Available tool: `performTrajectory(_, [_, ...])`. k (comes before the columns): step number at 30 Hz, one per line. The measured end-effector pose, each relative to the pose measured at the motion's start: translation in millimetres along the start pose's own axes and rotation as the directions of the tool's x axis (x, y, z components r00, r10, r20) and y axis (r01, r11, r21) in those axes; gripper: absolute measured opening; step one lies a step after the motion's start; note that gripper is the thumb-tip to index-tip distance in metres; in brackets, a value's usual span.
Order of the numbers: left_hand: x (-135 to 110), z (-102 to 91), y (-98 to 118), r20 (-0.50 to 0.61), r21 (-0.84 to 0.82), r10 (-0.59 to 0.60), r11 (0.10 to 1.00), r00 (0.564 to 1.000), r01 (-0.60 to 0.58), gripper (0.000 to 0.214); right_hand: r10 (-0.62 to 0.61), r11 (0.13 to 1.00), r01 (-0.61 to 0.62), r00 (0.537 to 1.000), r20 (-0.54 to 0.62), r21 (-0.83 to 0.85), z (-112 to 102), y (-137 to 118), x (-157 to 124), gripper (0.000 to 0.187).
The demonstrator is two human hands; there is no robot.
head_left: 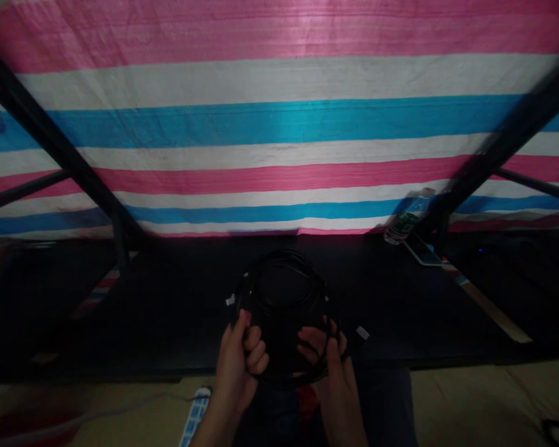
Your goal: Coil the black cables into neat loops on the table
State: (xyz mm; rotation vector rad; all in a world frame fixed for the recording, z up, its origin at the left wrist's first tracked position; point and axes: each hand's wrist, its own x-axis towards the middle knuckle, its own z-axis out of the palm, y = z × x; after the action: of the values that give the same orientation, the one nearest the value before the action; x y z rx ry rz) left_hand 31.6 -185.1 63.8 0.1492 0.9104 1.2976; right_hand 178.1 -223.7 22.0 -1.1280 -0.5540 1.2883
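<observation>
A coiled black cable [286, 254] lies at the near middle of the dark table, its near loops reaching over the front edge. My left hand [242, 351] is closed round the left side of the coil, thumb up. On the right side, my right hand [330, 354] grips the loops between thumb and curled fingers. A small white tag or connector [230, 300] shows just beyond my left hand. Another pale piece [363, 333] sits right of my right hand. The dim light hides the single strands inside my grip.
A plastic bottle [405, 220] stands tilted-looking at the back right, beside a phone [423, 250]. Dark slanted posts [60, 143] frame both sides before a striped sheet [279, 124]. A power strip [196, 413] lies on the floor below the table [177, 310].
</observation>
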Motion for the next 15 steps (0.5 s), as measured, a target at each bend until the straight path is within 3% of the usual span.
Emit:
performTrajectory(3, [5,-6.6,-5,0.069,0.064,-0.099,0.993,0.993,0.095,0.052,0.06,0.991,-0.052,0.996,-0.061,0.123,5,-19,19,0.059])
performTrajectory(5, [10,-7.4,-9,0.076,0.075,-0.046,0.996,0.996,0.041,0.051,0.084,0.983,-0.078,0.996,-0.032,0.167,7,-28,27,0.055])
performTrajectory(7, [18,-6.9,-12,0.026,0.09,0.085,0.992,0.996,-0.087,0.053,0.101,0.978,-0.096,0.995,-0.019,0.187,5,-32,32,0.051])
performTrajectory(11, [34,-4.4,-20,-0.054,0.131,0.267,0.957,0.962,-0.258,0.061,0.098,0.989,-0.089,0.993,-0.073,0.122,-5,-35,38,0.056])
performTrajectory(15, [43,2.7,-34,0.008,0.302,0.21,0.932,0.978,-0.203,0.058,0.01,0.999,-0.015,0.993,-0.122,-0.041,-26,-39,50,0.059])
